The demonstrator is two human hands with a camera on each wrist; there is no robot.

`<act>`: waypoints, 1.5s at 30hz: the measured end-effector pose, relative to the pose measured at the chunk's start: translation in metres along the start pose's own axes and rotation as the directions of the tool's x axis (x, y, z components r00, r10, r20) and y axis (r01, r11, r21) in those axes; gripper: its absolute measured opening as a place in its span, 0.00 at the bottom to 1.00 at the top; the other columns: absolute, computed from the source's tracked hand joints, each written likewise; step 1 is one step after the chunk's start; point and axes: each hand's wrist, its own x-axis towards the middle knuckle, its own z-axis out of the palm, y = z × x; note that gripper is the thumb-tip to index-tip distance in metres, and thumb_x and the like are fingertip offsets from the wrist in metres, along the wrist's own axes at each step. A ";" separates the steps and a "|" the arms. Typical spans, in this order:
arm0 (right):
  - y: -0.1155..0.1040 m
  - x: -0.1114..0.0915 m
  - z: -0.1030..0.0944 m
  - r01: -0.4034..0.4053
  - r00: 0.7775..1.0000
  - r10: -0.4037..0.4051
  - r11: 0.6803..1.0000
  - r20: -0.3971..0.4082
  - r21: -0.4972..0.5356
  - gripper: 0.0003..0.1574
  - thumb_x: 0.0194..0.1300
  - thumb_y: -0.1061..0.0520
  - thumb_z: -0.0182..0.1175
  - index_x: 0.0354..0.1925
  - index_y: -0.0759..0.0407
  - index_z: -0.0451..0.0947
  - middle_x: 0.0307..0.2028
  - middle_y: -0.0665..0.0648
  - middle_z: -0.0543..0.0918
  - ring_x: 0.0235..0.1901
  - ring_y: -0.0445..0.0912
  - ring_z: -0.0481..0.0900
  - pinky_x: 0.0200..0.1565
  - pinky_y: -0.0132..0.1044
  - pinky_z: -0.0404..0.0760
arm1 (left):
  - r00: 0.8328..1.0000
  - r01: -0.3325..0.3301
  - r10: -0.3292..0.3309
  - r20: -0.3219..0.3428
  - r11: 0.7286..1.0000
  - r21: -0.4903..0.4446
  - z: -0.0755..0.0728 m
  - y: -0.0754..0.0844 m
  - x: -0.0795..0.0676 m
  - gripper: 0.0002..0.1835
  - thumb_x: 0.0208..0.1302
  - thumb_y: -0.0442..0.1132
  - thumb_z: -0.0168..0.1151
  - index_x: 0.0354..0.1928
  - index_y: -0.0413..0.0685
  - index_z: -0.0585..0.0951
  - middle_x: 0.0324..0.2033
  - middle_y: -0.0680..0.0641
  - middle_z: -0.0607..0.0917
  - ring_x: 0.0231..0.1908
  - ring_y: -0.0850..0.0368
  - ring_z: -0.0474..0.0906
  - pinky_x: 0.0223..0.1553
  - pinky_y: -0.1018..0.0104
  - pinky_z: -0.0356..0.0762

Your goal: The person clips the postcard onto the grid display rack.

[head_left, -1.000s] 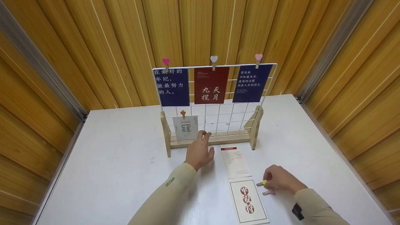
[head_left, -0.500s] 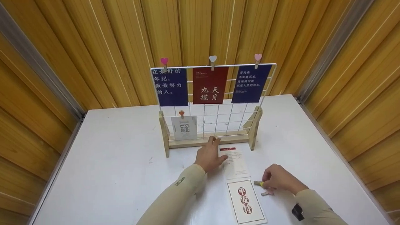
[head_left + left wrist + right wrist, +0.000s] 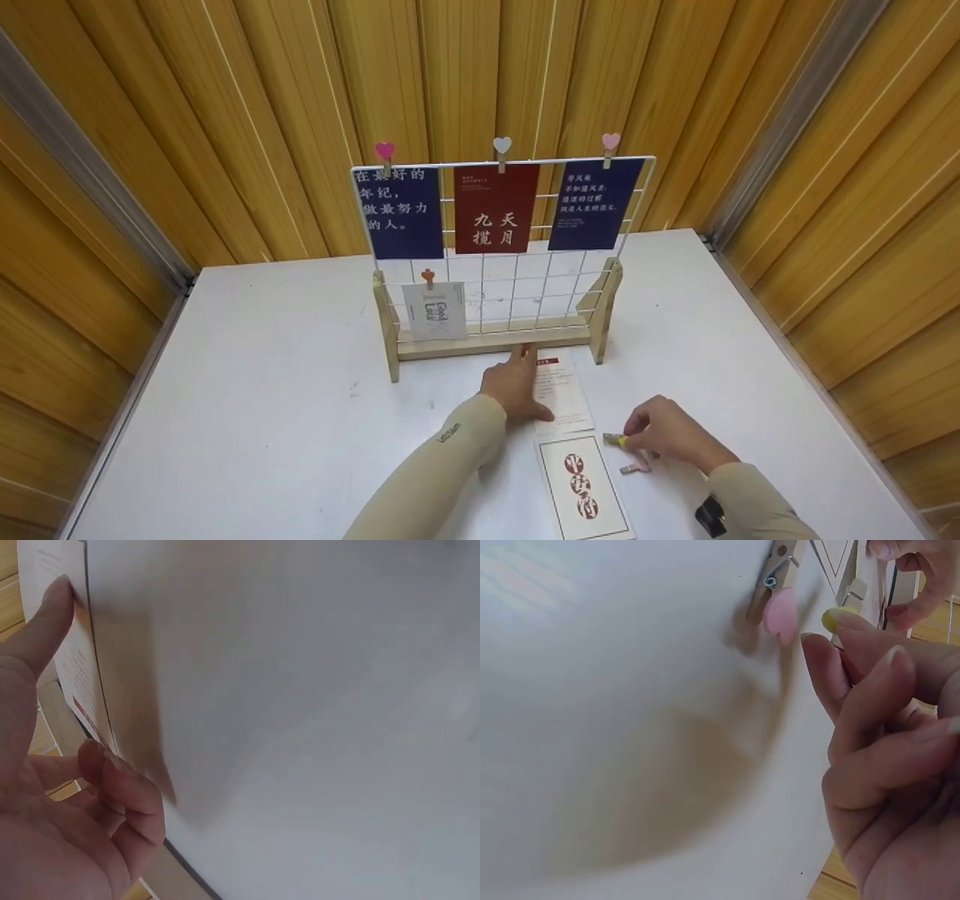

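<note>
In the head view my left hand (image 3: 516,386) reaches over the left side of a white text card (image 3: 564,390) with a red strip. Its thumb is spread wide and touches the card near the lower end; the fingertips are by the card's far end, bent in the left wrist view. Between thumb and fingertips, my right hand (image 3: 671,431) pinches a small wooden clothespin with a yellow decoration (image 3: 838,617). Just below that hand lies a clothespin with a pink heart (image 3: 781,615). A white card with red round characters (image 3: 583,487) lies nearer on the table.
Behind the cards stands a white wire grid rack (image 3: 517,292) on a wooden base (image 3: 487,343). Heart clothespins hold two blue cards and a red card (image 3: 491,210) along its top. A "Good Luck" card (image 3: 435,311) hangs lower left under an orange heart clothespin.
My left hand has moved from beside the "Good Luck" card rightward and nearer, onto the white text card. My right hand stays nearly in place, with the yellow clothespin turned slightly.
</note>
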 end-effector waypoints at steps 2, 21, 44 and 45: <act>0.001 0.000 0.001 0.001 1.000 -0.001 1.000 -0.012 0.005 0.05 0.54 0.65 0.71 0.30 0.60 0.83 0.27 0.51 0.80 0.25 0.44 0.77 0.27 0.37 0.79 | 1.000 -0.002 0.002 -0.002 1.000 0.023 -0.001 0.000 0.001 0.68 0.33 0.65 0.81 0.76 0.50 0.58 0.73 0.39 0.60 0.52 0.39 0.79 0.53 0.48 0.76; 0.004 0.003 0.004 -0.001 0.994 0.009 0.997 -0.106 0.072 0.07 0.56 0.65 0.70 0.35 0.62 0.84 0.31 0.52 0.81 0.27 0.45 0.77 0.26 0.35 0.79 | 0.987 -0.023 0.036 -0.154 0.996 0.084 -0.006 0.004 0.005 0.47 0.36 0.52 0.85 0.60 0.44 0.74 0.53 0.43 0.69 0.32 0.54 0.78 0.41 0.61 0.81; -0.002 0.005 0.004 0.029 0.979 0.007 0.984 -0.203 0.173 0.09 0.64 0.67 0.62 0.44 0.65 0.80 0.36 0.55 0.81 0.24 0.49 0.79 0.23 0.34 0.76 | 0.927 -0.108 0.173 -0.333 0.973 0.205 -0.028 0.006 -0.005 0.18 0.69 0.36 0.62 0.58 0.55 0.75 0.49 0.47 0.80 0.34 0.55 0.84 0.30 0.61 0.83; -0.002 0.005 0.004 0.029 0.978 0.007 0.985 -0.208 0.168 0.09 0.64 0.67 0.63 0.44 0.66 0.80 0.36 0.55 0.82 0.24 0.48 0.79 0.23 0.34 0.76 | 0.925 -0.114 0.177 -0.338 0.974 0.197 -0.030 0.005 -0.006 0.18 0.68 0.36 0.63 0.58 0.55 0.75 0.49 0.47 0.81 0.35 0.54 0.84 0.31 0.60 0.83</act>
